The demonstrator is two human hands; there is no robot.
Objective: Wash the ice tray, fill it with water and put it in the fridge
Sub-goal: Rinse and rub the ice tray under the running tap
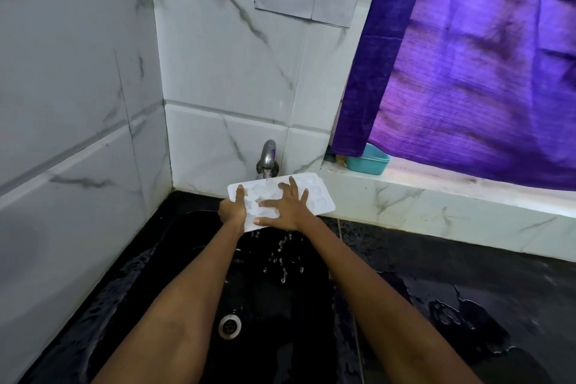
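The white ice tray was held over the black sink, directly under the running tap, its long axis running left to right and its far right end tilted slightly up. The left hand gripped the tray's left end, thumb on top. The right hand lay flat across the compartments, fingers spread wide, apparently rubbing them. Water dripped from the near edge. The tiled wall stood close behind; open room lay toward the person, over the basin and the wet counter on the right.
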